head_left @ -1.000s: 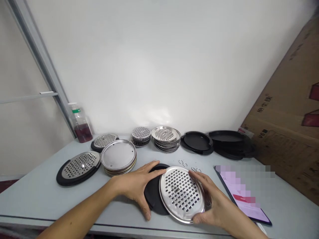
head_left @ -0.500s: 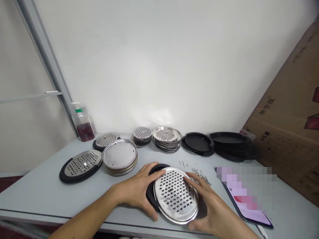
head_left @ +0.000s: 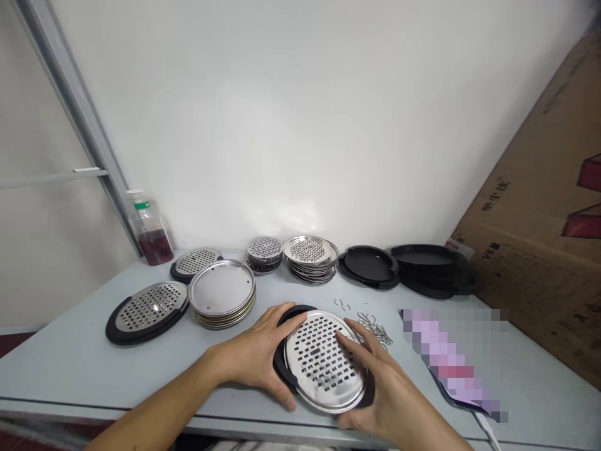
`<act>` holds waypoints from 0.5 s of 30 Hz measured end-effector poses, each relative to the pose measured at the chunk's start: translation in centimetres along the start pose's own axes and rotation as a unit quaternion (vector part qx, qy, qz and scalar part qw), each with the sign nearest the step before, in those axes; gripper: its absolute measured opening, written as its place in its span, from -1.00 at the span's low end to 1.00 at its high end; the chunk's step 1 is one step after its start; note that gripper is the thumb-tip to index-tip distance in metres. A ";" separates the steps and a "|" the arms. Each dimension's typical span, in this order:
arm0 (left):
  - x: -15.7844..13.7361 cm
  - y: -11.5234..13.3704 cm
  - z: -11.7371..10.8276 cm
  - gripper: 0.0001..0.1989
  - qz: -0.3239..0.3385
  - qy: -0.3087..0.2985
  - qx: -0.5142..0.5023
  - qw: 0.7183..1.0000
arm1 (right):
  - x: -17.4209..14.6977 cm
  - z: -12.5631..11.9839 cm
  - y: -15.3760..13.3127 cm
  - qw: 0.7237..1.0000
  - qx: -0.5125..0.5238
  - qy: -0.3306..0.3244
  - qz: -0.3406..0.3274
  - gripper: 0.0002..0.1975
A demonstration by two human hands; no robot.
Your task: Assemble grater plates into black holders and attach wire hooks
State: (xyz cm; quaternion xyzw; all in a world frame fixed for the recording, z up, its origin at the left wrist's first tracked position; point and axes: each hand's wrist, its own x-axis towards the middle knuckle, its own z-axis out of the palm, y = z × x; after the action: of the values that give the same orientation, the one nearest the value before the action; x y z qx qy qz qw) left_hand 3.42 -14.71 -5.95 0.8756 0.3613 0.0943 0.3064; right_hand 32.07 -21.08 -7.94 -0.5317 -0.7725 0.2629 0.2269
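Near the front of the table, both my hands grip a round, slotted metal disc [head_left: 323, 351] set on a black holder [head_left: 282, 369] that shows along its left edge. My left hand [head_left: 263, 354] clasps the left side, thumb low and fingers over the top rim. My right hand [head_left: 375, 376] holds the right side, with fingertips on the disc's face and thumb at the bottom rim. The disc is tilted towards me, and its underside is hidden. Just beyond my right fingers lies a heap of bent wire pieces [head_left: 375, 329], with one S-shaped wire [head_left: 342, 305] apart from it.
To the left are a black-rimmed slotted disc [head_left: 150, 308], another behind it [head_left: 195, 262] and a stack of plain metal discs [head_left: 223, 291]. Farther back stand slotted disc stacks [head_left: 310, 250] and black holders [head_left: 369, 266]. A phone [head_left: 451, 369], bottle [head_left: 153, 235] and carton [head_left: 539, 250] flank them.
The whole view has shifted slightly. My right hand's fingers have moved a little along the disc's face, while my left hand keeps its hold.
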 end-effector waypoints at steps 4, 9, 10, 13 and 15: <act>0.0 -0.1 0.0 0.35 0.004 0.002 0.003 1.000 | -0.6 -0.2 -0.6 0.998 -0.010 -0.007 0.055 0.04; -0.1 -0.2 0.2 0.33 0.001 0.007 -0.005 1.000 | -0.8 0.2 -0.8 0.995 -0.023 -0.018 0.095 0.04; -0.1 -0.2 0.2 0.33 0.002 0.007 -0.006 1.000 | -0.7 0.2 -0.8 0.995 -0.025 -0.021 0.096 0.05; -0.1 -0.1 0.1 0.33 0.004 0.005 -0.017 1.000 | -0.1 0.0 -0.7 0.996 -0.030 -0.030 0.083 0.06; -0.2 -0.1 -0.2 0.34 0.000 0.008 -0.028 1.000 | 0.5 -0.4 -0.7 0.996 -0.034 -0.041 0.067 0.08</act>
State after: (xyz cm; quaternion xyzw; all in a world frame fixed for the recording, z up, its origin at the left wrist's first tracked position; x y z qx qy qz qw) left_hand 3.17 -14.67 -5.89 0.8659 0.3609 0.1110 0.3281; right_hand 31.67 -20.75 -7.17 -0.5779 -0.7527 0.2728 0.1585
